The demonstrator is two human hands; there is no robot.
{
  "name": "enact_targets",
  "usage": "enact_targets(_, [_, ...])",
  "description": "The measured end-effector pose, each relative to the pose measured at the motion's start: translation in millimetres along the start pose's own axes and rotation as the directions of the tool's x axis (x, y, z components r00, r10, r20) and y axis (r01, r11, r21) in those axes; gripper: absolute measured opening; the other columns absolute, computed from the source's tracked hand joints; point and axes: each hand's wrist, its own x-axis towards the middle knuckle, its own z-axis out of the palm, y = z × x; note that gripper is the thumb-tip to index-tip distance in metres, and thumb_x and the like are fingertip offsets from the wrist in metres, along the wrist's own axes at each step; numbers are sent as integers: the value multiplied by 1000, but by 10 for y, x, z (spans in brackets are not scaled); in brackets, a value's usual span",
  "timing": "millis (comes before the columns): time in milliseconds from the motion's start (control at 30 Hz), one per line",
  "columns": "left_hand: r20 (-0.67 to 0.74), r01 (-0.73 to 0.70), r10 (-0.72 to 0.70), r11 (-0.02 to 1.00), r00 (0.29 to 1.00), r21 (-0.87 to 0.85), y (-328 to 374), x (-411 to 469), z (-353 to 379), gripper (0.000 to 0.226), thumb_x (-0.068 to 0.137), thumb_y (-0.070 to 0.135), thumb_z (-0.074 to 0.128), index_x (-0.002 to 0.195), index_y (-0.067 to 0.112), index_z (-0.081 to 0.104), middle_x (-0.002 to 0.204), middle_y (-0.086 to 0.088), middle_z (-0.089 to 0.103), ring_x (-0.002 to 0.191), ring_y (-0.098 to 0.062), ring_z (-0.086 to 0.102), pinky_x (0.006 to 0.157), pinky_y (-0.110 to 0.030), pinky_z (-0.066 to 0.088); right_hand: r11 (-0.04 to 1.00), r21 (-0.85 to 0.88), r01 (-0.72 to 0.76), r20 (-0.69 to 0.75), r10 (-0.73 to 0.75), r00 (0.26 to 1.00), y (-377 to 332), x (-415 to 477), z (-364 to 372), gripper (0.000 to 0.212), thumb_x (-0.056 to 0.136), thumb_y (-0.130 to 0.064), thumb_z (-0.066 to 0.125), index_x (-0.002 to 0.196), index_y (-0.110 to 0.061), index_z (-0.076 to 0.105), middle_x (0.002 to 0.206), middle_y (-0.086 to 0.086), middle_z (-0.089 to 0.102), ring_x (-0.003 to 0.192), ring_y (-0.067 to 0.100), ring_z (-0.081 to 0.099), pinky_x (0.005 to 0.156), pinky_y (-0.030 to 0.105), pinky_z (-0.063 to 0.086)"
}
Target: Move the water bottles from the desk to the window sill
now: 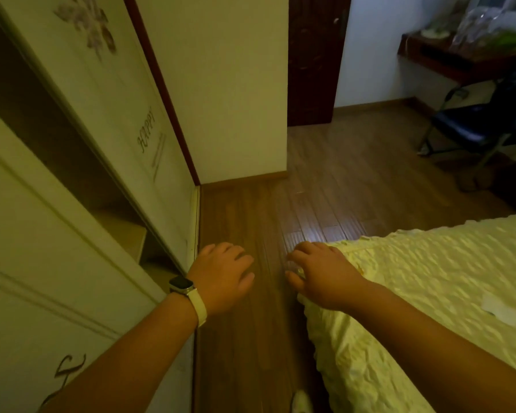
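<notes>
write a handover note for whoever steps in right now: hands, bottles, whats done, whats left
Left hand: fingers loosely curled, holds nothing, out over the wooden floor.
Right hand: curled above the corner of the bed. There is a pale blur between its fingers and thumb, so I cannot tell whether it holds anything.
Things: the desk is far ahead on the right, with blurred clear plastic items on it. I cannot confirm they are bottles. The window sill is not in view.
Done: nothing can be confirmed from here.
Left: probably walk to the desk, pick up the bottles and carry them to the sill.
</notes>
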Motion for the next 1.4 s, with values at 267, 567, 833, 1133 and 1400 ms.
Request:
enact_targets(267, [9, -9, 9, 1000, 1000, 23, -286, 1048, -169, 44, 97, 50, 35, 131, 29, 54, 141, 4, 52, 132, -17, 43, 108, -42, 31, 1000, 11, 7, 7, -7, 1000, 613, 834, -289, 46, 96, -50, 40, 132, -24, 53, 133, 0, 52, 119, 21, 49, 98, 38, 37])
enact_targets(567, [16, -67, 67, 998, 998, -12, -1054, 2282, 51, 46, 97, 50, 36, 134, 29, 53, 143, 2, 51, 133, -19, 42, 108, -41, 31, 998, -22, -51, 52, 52, 997, 1028, 2090, -349, 50, 97, -53, 39, 139, -26, 48, 141, -1, 48, 127, 21, 45, 105, 41, 37])
enact_targets(833, [35, -168, 170, 984, 985, -61, -2132, 3595, 110, 46, 97, 50, 34, 133, 28, 53, 143, 2, 50, 133, -20, 42, 109, -42, 31, 981, -48, -185, 37, 187, 982, 1193, 3507, -501, 52, 95, -57, 39, 138, -28, 48, 141, -2, 49, 126, 20, 46, 102, 40, 36])
enact_targets(1133, [2, -300, 301, 952, 954, -58, -2642, 4854, -48, 42, 98, 46, 40, 132, 27, 55, 139, 4, 54, 129, -19, 45, 105, -37, 32, 939, -13, -344, -2, 344, 939, 1521, 4323, -714, 52, 95, -59, 37, 137, -30, 47, 140, -4, 49, 125, 18, 46, 98, 37, 37])
enact_targets(1400, [8, -360, 362, 929, 932, -83, -2695, 5811, -21, 43, 97, 48, 40, 135, 31, 52, 138, 6, 54, 128, -17, 45, 104, -36, 33, 915, 52, -400, -23, 402, 915, 2163, 5004, -797, 52, 95, -58, 38, 138, -30, 46, 141, -3, 48, 126, 17, 47, 103, 40, 39])
